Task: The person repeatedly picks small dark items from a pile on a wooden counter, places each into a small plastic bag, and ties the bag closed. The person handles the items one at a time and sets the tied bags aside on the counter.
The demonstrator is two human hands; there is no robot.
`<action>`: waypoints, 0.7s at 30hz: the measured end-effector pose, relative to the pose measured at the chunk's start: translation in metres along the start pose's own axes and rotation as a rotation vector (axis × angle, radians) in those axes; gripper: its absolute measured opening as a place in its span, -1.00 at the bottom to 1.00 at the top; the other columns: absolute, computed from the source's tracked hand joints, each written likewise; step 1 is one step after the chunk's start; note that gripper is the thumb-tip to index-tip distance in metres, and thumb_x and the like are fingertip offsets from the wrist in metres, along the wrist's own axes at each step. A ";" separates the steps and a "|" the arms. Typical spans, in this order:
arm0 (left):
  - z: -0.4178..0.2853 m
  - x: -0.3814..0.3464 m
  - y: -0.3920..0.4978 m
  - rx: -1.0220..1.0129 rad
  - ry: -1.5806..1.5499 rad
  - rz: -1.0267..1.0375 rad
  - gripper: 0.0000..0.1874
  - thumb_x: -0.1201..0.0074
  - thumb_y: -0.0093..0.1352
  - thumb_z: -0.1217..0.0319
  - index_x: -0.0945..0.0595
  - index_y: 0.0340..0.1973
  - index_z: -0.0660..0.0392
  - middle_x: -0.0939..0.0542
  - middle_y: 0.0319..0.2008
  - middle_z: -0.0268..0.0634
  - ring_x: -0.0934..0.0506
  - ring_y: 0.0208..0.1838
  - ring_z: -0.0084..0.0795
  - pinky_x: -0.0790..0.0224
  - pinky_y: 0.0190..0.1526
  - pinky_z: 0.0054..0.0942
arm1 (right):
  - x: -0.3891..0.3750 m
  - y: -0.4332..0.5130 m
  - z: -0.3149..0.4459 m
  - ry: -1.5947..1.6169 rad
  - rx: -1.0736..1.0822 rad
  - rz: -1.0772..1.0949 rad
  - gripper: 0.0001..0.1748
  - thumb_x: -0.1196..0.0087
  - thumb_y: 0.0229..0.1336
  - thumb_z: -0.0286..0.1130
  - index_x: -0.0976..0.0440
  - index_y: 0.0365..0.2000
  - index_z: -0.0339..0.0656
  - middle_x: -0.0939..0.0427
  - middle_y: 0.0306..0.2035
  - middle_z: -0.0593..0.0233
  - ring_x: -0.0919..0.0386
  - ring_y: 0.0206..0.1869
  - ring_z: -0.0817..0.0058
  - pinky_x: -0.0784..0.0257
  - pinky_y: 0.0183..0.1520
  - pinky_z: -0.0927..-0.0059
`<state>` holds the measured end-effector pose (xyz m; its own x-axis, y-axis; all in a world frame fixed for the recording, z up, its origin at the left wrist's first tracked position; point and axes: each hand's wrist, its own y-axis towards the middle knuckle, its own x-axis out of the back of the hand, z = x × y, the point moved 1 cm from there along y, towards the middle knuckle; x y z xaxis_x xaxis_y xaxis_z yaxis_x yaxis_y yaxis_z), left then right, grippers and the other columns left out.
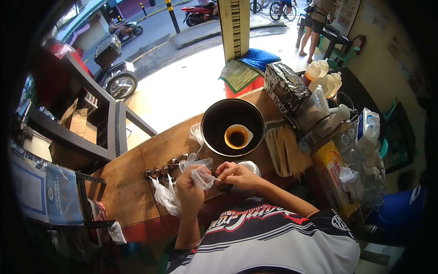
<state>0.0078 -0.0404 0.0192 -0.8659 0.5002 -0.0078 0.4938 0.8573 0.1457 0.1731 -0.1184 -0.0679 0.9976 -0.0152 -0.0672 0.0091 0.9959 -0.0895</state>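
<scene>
My left hand (190, 189) grips the loose top of a clear plastic bag (204, 178). The bag's twisted neck runs across to the pinched fingers of my right hand (237, 175). Under those fingers hangs a dark bulge (225, 187), partly hidden. Left of my hands lie several small knotted bags of dark liquid (165, 170), with crumpled clear plastic (164, 197) in front of them. Beyond my hands stands a large dark pot (215, 123); inside it is a white cup (249, 136) holding dark brown sauce. A whitish round container (250, 167) is partly covered by my right hand.
Bamboo skewers (289, 150) lie in a tray on the wooden table (125, 186). At right stand a patterned box (287, 89), squeeze bottles (312, 72) and a yellow box (333, 174). A wicker-framed shelf (111, 126) borders the left; a person (318, 25) stands beyond.
</scene>
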 end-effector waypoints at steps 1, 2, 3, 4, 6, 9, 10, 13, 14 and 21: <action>0.000 0.009 0.004 -0.015 -0.045 -0.017 -0.77 0.02 0.57 0.39 -0.59 -0.34 0.19 -0.60 -0.53 -0.27 -0.40 -0.63 -0.69 -0.18 -0.63 -0.66 | 0.005 0.002 0.000 0.113 -0.009 0.044 -0.77 -0.24 0.20 -0.30 -0.77 -0.22 -0.18 -0.54 0.01 0.23 -0.41 0.14 0.35 -0.29 0.26 0.34; -0.002 0.022 0.008 -0.016 -0.010 -0.067 -0.76 0.03 0.58 0.37 -0.59 -0.34 0.19 -0.60 -0.54 -0.27 -0.39 -0.63 -0.69 -0.17 -0.63 -0.66 | 0.013 0.005 0.001 0.019 -0.010 -0.036 -0.76 -0.27 0.20 -0.29 -0.77 -0.20 -0.16 -0.55 0.03 0.18 -0.42 0.14 0.33 -0.30 0.24 0.34; -0.003 0.035 0.010 -0.037 -0.013 -0.132 -0.75 0.04 0.58 0.36 -0.58 -0.34 0.18 -0.59 -0.55 -0.27 -0.39 -0.62 -0.69 -0.17 -0.63 -0.66 | 0.022 0.008 0.003 -0.093 0.038 -0.081 -0.75 -0.30 0.20 -0.27 -0.77 -0.18 -0.15 -0.56 0.05 0.13 -0.43 0.14 0.31 -0.32 0.22 0.34; -0.005 0.050 0.013 -0.063 0.018 -0.174 -0.74 0.04 0.58 0.35 -0.58 -0.34 0.18 -0.59 -0.54 -0.28 -0.39 -0.62 -0.69 -0.17 -0.62 -0.66 | 0.038 0.012 0.005 -0.254 -0.013 -0.203 -0.74 -0.30 0.20 -0.23 -0.77 -0.18 -0.15 -0.57 0.02 0.11 -0.43 0.13 0.28 -0.33 0.19 0.27; -0.006 0.080 0.021 -0.125 0.030 -0.244 -0.74 0.04 0.59 0.34 -0.58 -0.35 0.18 -0.58 -0.54 -0.30 -0.39 -0.61 -0.68 -0.17 -0.61 -0.65 | 0.064 0.018 0.007 -0.706 -0.112 -0.536 -0.71 -0.30 0.19 -0.17 -0.77 -0.21 -0.15 -0.56 -0.03 0.11 -0.42 0.10 0.23 -0.31 0.14 0.15; 0.004 0.124 0.030 -0.106 0.314 -0.424 -0.79 0.10 0.56 0.46 -0.64 -0.25 0.21 -0.60 -0.48 -0.36 -0.44 -0.55 -0.68 -0.24 -0.50 -0.67 | 0.096 0.029 0.004 -1.307 -0.315 -0.883 -0.66 -0.32 0.14 -0.08 -0.76 -0.32 -0.16 -0.53 -0.10 0.16 -0.38 0.10 0.16 -0.22 0.10 0.00; 0.012 0.136 0.034 -0.167 0.349 -0.451 -0.79 0.11 0.54 0.49 -0.65 -0.25 0.22 -0.64 -0.44 -0.32 -0.49 -0.49 -0.62 -0.30 -0.46 -0.63 | 0.101 0.034 0.000 -1.357 -0.330 -0.857 -0.66 -0.33 0.12 -0.08 -0.76 -0.34 -0.17 -0.53 -0.10 0.16 -0.37 0.11 0.15 -0.22 0.09 -0.01; 0.049 0.178 0.044 -0.216 0.537 -0.584 -0.77 0.14 0.50 0.57 -0.67 -0.22 0.25 -0.71 -0.34 -0.21 -0.62 -0.36 -0.45 -0.44 -0.35 -0.49 | 0.111 0.045 -0.015 -1.417 -0.374 -0.795 -0.68 -0.34 0.07 -0.12 -0.75 -0.40 -0.21 -0.53 -0.08 0.16 -0.35 0.14 0.14 -0.20 0.10 -0.03; 0.063 0.194 0.046 -0.216 0.651 -0.592 -0.78 0.13 0.48 0.59 -0.67 -0.21 0.26 -0.71 -0.32 -0.17 -0.64 -0.33 -0.37 -0.47 -0.32 -0.42 | 0.112 0.048 -0.020 -1.377 -0.389 -0.785 -0.69 -0.33 0.05 -0.16 -0.75 -0.41 -0.23 -0.52 -0.06 0.16 -0.34 0.15 0.15 -0.18 0.11 -0.01; 0.174 0.253 0.009 -0.005 1.062 -0.585 -0.69 0.06 0.31 0.67 -0.69 -0.10 0.22 -0.68 -0.14 0.02 -0.60 -0.02 0.11 -0.42 0.05 -0.05 | 0.123 0.053 -0.030 -1.513 -0.006 -0.984 -0.87 -0.31 -0.15 -0.33 -0.67 -0.58 -0.17 -0.48 -0.21 0.30 -0.34 0.03 0.25 -0.13 0.01 0.08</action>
<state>-0.1928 0.1148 -0.1535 -0.5929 -0.3138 0.7416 0.0083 0.9185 0.3952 0.2945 -0.0700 -0.1105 -0.1804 -0.4490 0.8752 0.5763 0.6728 0.4639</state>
